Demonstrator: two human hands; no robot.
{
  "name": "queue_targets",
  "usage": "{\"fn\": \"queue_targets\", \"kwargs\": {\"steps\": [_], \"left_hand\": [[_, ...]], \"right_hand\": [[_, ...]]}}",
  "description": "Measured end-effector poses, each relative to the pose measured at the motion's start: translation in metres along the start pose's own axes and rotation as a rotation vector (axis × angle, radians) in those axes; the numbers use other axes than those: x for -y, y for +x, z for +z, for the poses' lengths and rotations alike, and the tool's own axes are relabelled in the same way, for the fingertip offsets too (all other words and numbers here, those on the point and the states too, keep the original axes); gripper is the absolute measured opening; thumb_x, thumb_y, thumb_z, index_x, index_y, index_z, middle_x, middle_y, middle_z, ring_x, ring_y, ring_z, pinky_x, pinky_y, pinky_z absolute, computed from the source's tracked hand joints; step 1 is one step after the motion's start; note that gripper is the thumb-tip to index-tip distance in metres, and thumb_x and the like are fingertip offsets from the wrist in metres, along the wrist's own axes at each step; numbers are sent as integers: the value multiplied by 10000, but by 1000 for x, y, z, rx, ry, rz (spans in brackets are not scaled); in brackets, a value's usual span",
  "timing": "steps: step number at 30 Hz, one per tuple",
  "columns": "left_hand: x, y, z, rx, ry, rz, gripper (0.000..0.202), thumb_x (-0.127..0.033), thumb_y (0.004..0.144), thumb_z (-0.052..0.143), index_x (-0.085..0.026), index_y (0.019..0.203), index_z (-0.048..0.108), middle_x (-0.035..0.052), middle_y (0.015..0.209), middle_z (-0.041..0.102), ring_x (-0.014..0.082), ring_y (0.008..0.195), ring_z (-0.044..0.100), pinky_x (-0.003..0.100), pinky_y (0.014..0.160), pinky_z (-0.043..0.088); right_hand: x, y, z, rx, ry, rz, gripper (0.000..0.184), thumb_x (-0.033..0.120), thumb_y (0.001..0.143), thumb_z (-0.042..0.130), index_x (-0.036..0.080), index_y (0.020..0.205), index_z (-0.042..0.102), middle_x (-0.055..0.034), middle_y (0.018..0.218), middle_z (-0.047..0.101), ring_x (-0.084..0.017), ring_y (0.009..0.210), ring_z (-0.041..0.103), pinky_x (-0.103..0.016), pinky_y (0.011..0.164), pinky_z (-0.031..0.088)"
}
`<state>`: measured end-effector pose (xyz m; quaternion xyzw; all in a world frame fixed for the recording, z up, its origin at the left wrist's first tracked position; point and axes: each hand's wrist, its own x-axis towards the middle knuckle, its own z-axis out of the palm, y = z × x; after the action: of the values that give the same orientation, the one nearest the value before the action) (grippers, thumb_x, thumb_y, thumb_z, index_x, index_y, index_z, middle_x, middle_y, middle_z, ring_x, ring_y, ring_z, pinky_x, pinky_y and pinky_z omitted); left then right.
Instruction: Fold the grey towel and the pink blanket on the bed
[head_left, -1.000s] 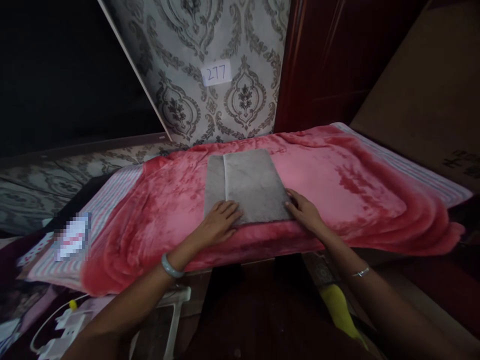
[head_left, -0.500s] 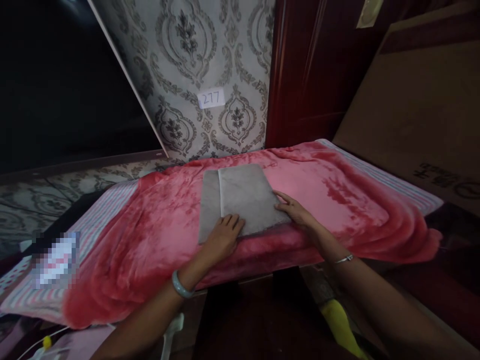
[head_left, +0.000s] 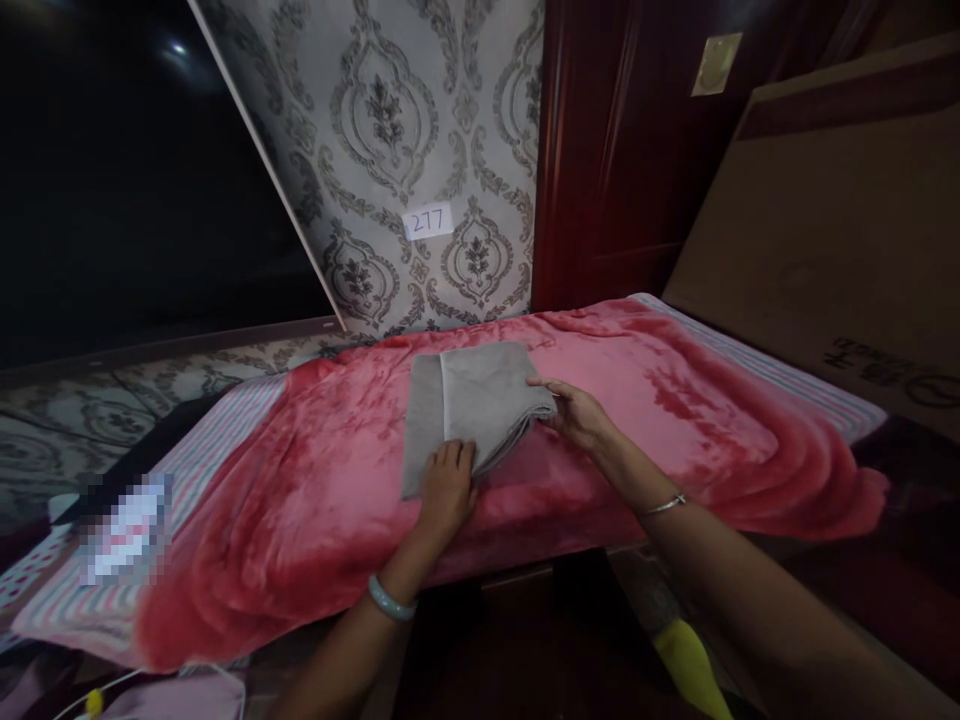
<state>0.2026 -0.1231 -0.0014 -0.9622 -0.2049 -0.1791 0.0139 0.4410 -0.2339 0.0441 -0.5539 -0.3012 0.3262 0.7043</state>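
Note:
A folded grey cloth (head_left: 472, 400) lies on a red plush blanket (head_left: 637, 420) spread over a low surface. My left hand (head_left: 448, 487) grips the cloth's near edge, fingers curled over it. My right hand (head_left: 574, 412) pinches the cloth's right near corner, and that edge is lifted and rumpled off the blanket. Both wrists wear bangles.
A patterned grey panel (head_left: 405, 170) with a white "277" label (head_left: 427, 221) leans behind the blanket. Dark red wood (head_left: 615, 160) and a brown cardboard sheet (head_left: 840, 230) stand at the right. A striped sheet (head_left: 225, 430) shows under the blanket. A yellow object (head_left: 690, 665) lies below.
Both hands went from resting flat on the cloth's near edge to gripping it, and the near right edge has been raised and pushed away. The view tilted slightly.

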Motion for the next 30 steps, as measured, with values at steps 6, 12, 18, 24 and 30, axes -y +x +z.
{"fn": "queue_targets", "kwargs": {"steps": [6, 12, 18, 24, 30], "left_hand": [[2, 0, 3, -43, 5, -1, 441, -48, 880, 502, -173, 1286, 622, 149, 1237, 667, 303, 1164, 618, 449, 946, 526], [14, 15, -23, -4, 9, 17, 494, 6, 882, 386, -165, 1263, 651, 144, 1146, 724, 279, 1053, 676, 422, 907, 556], [36, 51, -122, -25, 30, 64, 416, -82, 903, 424, -192, 1240, 642, 115, 1153, 726, 271, 1085, 676, 390, 936, 546], [46, 105, -244, -129, 139, 179, 186, -249, 945, 501, -156, 1060, 614, 51, 995, 671, 218, 977, 674, 348, 885, 518], [63, 179, -317, -70, 285, 292, 745, -247, 946, -113, 54, 1221, 510, 21, 1069, 549, 240, 1200, 588, 532, 932, 397]], "right_hand": [[-6, -11, -2, 0, 70, 6, 472, 229, 589, 733, 224, 1060, 696, 3, 897, 739, -152, 732, 668, -276, 686, 560], [0, -15, -10, -34, -114, -198, 408, 320, 567, 767, 220, 955, 689, -10, 895, 719, -166, 797, 642, -277, 696, 529], [49, -9, 0, -84, -308, -501, 252, 435, 746, 670, 206, 847, 704, -12, 739, 634, -177, 702, 569, -325, 685, 506], [131, 0, 6, -251, -507, -894, 234, 453, 878, 694, 220, 860, 702, -24, 840, 614, -219, 919, 597, -385, 872, 511], [189, 27, 6, -288, -528, -1028, 307, 484, 983, 596, 198, 886, 651, 0, 870, 583, -167, 900, 595, -317, 830, 501]]}}
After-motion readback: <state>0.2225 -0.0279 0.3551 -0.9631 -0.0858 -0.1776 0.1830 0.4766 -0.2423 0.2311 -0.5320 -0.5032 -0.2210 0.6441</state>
